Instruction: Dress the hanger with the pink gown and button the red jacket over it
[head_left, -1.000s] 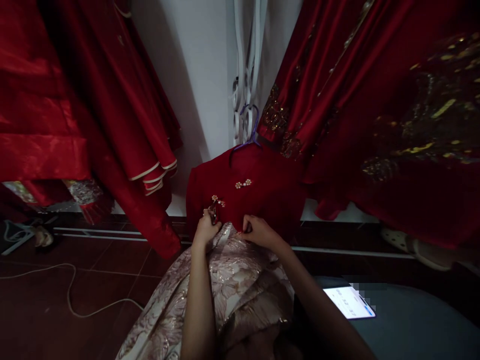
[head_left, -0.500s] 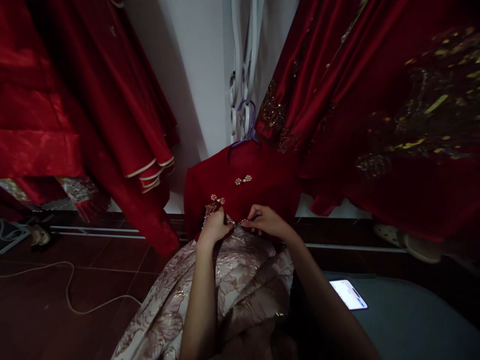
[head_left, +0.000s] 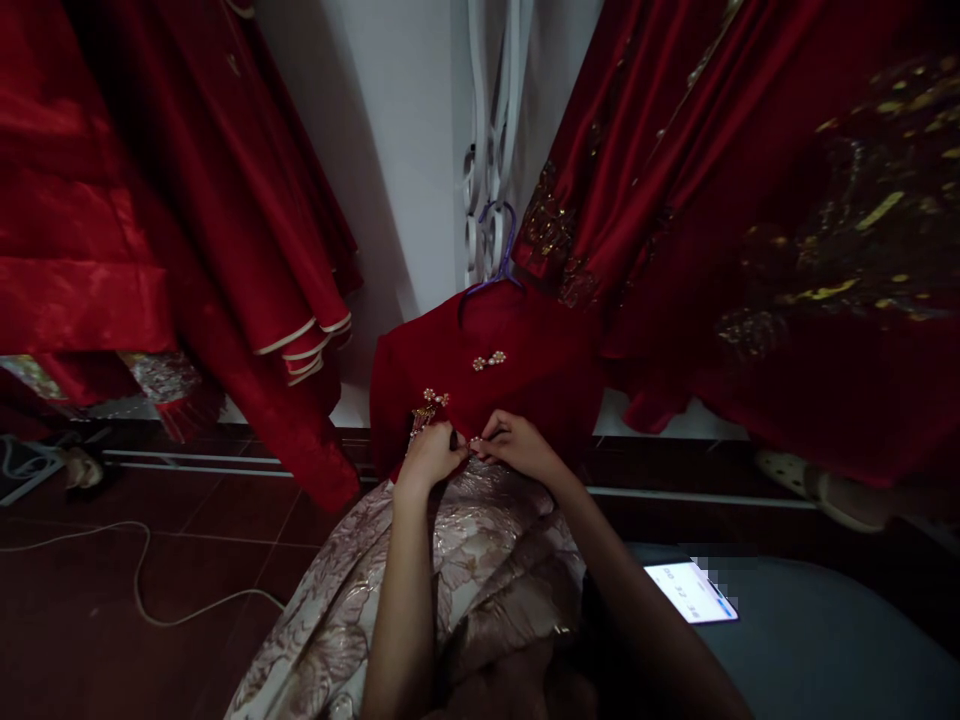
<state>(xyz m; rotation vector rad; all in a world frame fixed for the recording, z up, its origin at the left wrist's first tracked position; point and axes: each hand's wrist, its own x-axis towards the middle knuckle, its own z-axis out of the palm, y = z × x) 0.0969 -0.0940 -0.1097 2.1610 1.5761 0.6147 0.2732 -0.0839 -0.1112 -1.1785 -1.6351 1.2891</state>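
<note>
Two hands: both up at the lower front edge of the red top (head_left: 517, 385), fingertips almost meeting.
Left hand (head_left: 431, 458): fingers curled tight, its grip pinched on the red cloth just under the gold tassel clasp (head_left: 426, 412).
Right hand (head_left: 516, 447): grip closed down to a fine pinch on a small pearl clasp (head_left: 477, 444) at the hem, thumb and forefinger nipping it.
Pearl clasp: sits right between the two hands, touching the right fingertips, just beside the left knuckles.
Red top: hangs on a purple hanger (head_left: 496, 262) against the white wall (head_left: 397, 150), its lower edge meeting the brocade skirt (head_left: 465, 560).
Other fastenings: one pearl frog button (head_left: 489, 360) higher on the chest, well clear of both hands; the tassel clasp lower left, just above the left hand.
Brocade skirt: pale pink and gold, spilling down under both forearms towards the camera.
Left side: red satin gowns (head_left: 187, 200) with cream piping, hanging down to the dark tiled floor (head_left: 150, 560).
Right side: more red gowns with gold embroidery (head_left: 787, 230).
Floor: a white cable (head_left: 142, 590) loops across the tiles.
Lower right: a lit phone (head_left: 690, 592) lies face up on a grey cushion (head_left: 825, 650), near the right elbow.
</note>
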